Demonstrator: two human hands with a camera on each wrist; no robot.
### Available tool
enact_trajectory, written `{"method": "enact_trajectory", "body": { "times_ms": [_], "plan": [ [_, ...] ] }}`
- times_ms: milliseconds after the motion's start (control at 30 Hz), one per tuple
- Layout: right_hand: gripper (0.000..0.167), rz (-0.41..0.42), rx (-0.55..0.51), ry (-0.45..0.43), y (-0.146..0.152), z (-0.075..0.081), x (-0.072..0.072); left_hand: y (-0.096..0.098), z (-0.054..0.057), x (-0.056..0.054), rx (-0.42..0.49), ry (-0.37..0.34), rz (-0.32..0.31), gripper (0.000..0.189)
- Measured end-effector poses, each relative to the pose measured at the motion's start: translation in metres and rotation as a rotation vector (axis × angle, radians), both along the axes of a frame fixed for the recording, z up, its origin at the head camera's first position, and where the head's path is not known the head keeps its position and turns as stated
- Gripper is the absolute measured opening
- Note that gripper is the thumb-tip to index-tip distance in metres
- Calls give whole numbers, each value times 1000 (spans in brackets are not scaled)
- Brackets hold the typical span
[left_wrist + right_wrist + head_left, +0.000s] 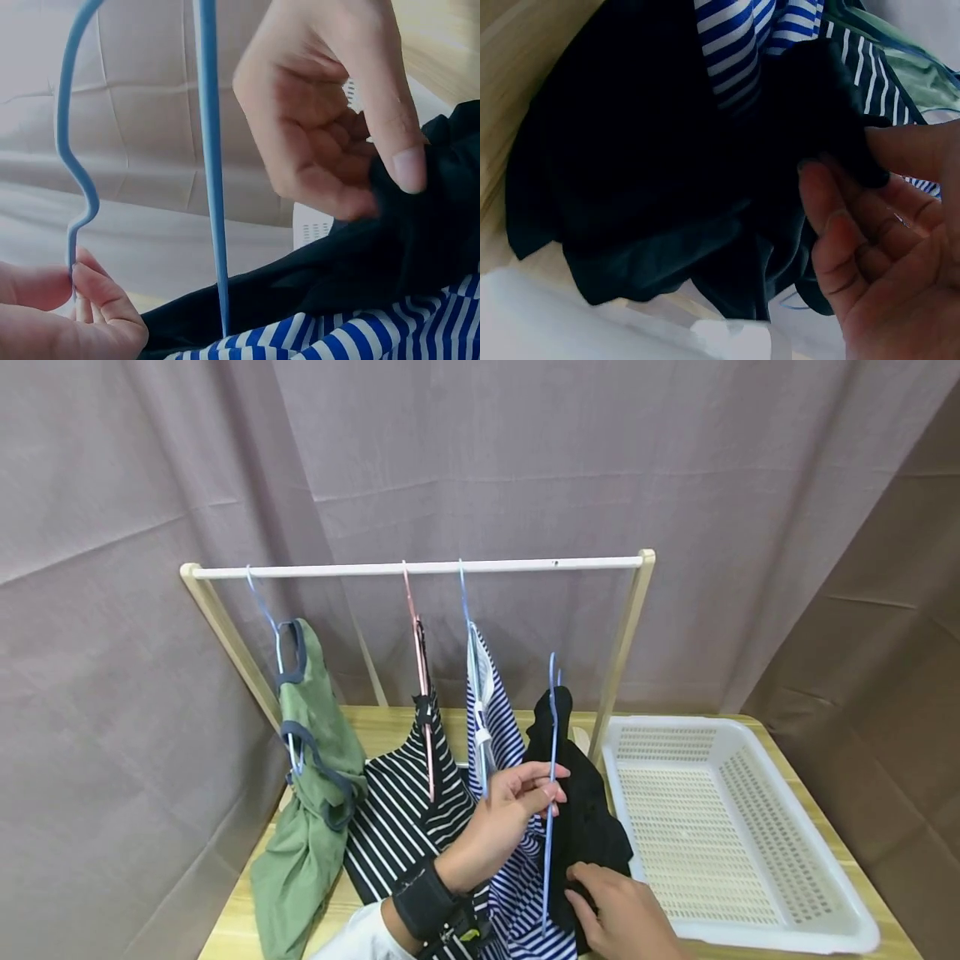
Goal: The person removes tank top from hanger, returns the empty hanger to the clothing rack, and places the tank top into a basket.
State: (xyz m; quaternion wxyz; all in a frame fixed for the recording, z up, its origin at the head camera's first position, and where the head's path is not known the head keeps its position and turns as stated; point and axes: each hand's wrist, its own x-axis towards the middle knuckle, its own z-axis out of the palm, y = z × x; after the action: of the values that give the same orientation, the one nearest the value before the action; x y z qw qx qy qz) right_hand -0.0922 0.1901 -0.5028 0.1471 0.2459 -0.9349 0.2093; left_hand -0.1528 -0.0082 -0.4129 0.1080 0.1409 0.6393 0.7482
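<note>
My left hand [513, 802] pinches a blue clothes hanger [553, 727] between thumb and fingers, below its hook. In the left wrist view that hanger [212, 165] stands over dark and striped cloth. A black garment [588, 810] hangs around the hanger's far side, its lower part spread near the tabletop. My right hand [618, 906] pinches a fold of it between thumb and fingers; the right wrist view shows this black cloth [645, 165] gathered at the fingertips. Just left hangs a blue-and-white striped garment [498, 693] on another blue hanger, partly behind my left hand.
A white rail [337, 570] on wooden posts spans the table [375, 718]. From it also hang a black-and-white striped garment [390, 793] on a pink hanger and a green garment [318, 718] on a blue hanger. A white plastic basket [772, 752] stands at the right.
</note>
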Motion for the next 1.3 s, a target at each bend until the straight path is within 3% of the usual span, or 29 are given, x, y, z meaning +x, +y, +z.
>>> {"method": "enact_trajectory", "body": {
  "times_ms": [133, 333, 633, 767, 967, 1100, 1300],
  "plan": [
    [16, 29, 9, -12, 0, -1, -3, -1, 0, 2, -1, -10, -7, 29],
    [13, 80, -22, 119, 1, 5, -7, -3, 1, 4, -7, -18, -17, 29],
    [15, 17, -87, 247, 6, 37, -27, -6, 2, 8, -2, -22, -55, 29],
    [11, -38, -71, 230, 6, 57, -43, -6, 3, 9, 24, -34, -70, 30],
    [26, -89, -75, 93, -1, 84, -73, -5, 5, 13, 48, -60, -66, 34],
    [17, -93, -68, 73, -8, 90, -88, -5, 6, 16, 58, -76, -78, 35],
    [14, -109, -85, 140, -16, 89, -100, -6, 6, 18, 76, -75, -99, 35]
  ]
}}
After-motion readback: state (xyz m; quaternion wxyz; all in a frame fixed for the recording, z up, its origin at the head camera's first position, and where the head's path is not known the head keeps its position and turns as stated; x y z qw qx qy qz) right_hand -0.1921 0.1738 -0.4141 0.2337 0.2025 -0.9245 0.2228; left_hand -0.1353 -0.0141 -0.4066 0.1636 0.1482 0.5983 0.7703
